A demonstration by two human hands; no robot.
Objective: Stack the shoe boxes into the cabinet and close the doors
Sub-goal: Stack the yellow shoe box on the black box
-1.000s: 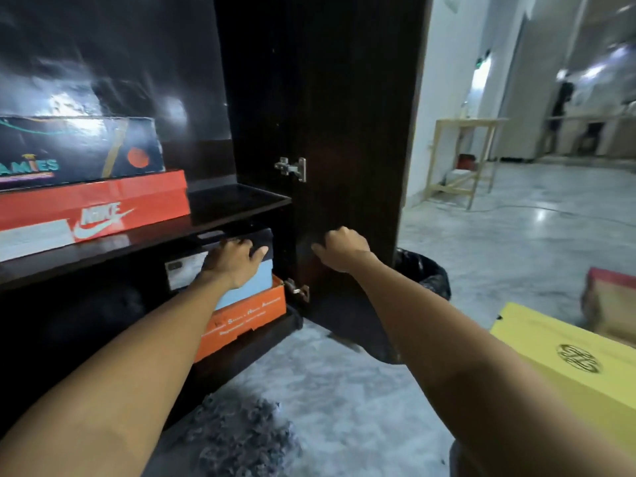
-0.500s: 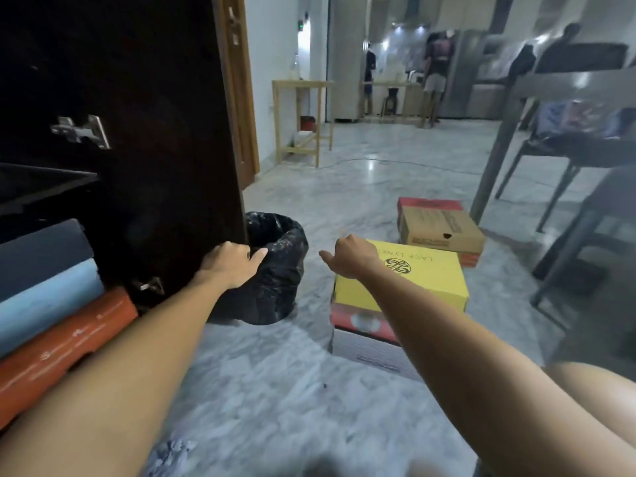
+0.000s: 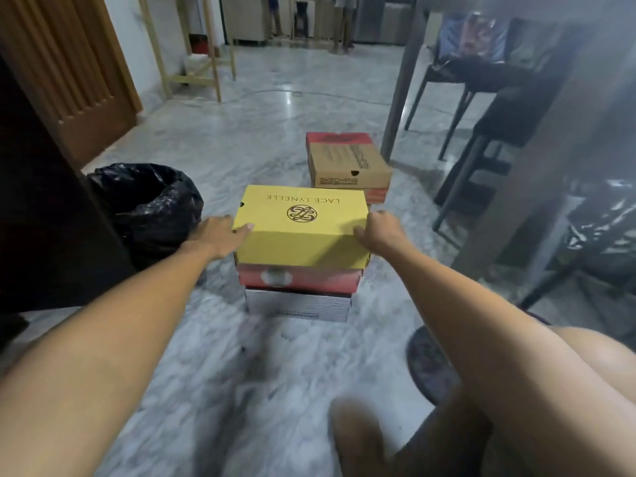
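Note:
A yellow shoe box [image 3: 303, 222] tops a stack on the marble floor, above a red box [image 3: 299, 278] and a white box [image 3: 297, 308]. My left hand [image 3: 216, 232] lies against the yellow box's left side with its thumb on the lid. My right hand [image 3: 377, 230] grips the box's right side, thumb on the lid edge. Behind stands a brown Skechers box [image 3: 347, 165] on another red box [image 3: 335, 137]. The dark cabinet door [image 3: 38, 208] fills the left edge; the cabinet's inside is out of view.
A bin lined with a black bag [image 3: 148, 208] stands just left of the stack, beside the cabinet door. A table leg [image 3: 401, 84] and dark chairs [image 3: 481, 132] crowd the right. My knees [image 3: 361, 438] are at the bottom. A wooden door [image 3: 69, 63] is at far left.
My view has swung right from the cabinet shelves to the floor stack. Both hands left the cabinet and now are on the sides of the yellow box.

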